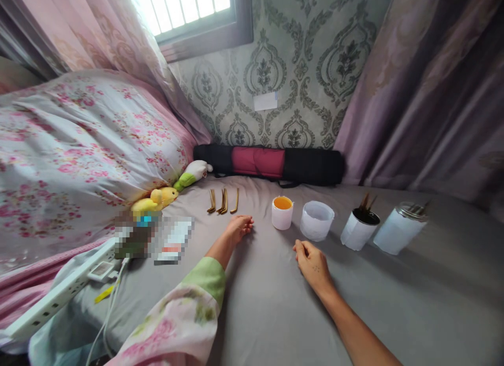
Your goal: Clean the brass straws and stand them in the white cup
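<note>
My left hand [239, 228] rests over the grey sheet with its fingers loosely bent and apart, nothing visible in it. Just beyond it lie several gold-coloured bent rods [223, 202], L-shaped like hex keys, in small groups. My right hand [314, 262] is curled, thumb against the fingers, with no object showing. Nearest to it stand a white cup with an orange inside [282, 213] and a wider translucent white cup [317, 221]. Farther right are a white-wrapped can [359, 230] with brown sticks and a white-wrapped jar [400, 230] holding thin grey pieces.
A long black and maroon bag [258, 162] lies against the wall. On the left are a yellow plush toy [155, 200], a white power strip [59, 295] with cables, blurred packets [175, 240] and a floral quilt [86, 140]. Curtains hang at both sides.
</note>
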{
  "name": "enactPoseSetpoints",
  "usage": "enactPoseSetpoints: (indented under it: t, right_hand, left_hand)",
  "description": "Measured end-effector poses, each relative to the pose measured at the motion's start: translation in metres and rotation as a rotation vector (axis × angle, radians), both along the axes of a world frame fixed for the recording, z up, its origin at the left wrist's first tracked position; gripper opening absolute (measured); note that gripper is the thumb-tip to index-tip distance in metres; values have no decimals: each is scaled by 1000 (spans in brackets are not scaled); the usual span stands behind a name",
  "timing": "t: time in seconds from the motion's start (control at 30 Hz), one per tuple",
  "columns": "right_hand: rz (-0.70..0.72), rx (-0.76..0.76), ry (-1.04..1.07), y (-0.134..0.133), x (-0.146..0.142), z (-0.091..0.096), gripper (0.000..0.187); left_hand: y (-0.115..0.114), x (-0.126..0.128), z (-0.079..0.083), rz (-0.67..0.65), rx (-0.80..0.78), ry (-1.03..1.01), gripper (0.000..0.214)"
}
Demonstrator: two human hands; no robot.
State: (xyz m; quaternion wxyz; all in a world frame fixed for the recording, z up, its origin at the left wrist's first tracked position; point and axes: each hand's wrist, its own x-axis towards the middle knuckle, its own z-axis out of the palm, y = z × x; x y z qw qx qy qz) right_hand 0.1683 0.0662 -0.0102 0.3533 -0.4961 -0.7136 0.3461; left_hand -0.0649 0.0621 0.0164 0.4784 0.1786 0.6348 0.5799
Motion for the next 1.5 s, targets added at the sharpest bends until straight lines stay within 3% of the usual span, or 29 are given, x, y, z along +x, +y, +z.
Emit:
enactPoseSetpoints:
  t: [0.3, 0.5, 0.77, 1.1, 1.5]
  right_hand:
    - [11, 13, 3, 0, 2, -3, 43]
    - [7, 36, 8, 0, 2, -4, 47]
    - [9, 38, 10, 0, 1, -4, 46]
    - [11, 44, -4, -2, 2, -1, 45]
    - [15, 41, 1, 0, 2, -3, 46]
  left_hand:
    - [4, -25, 9, 39, -105, 393, 3]
    - [11, -42, 11, 70, -250, 707, 16]
    - [19, -62, 14, 7, -366, 1053, 15]
    - [23, -66, 11, -78, -385, 1243, 21]
    - [29, -65, 1, -117, -416, 1315, 23]
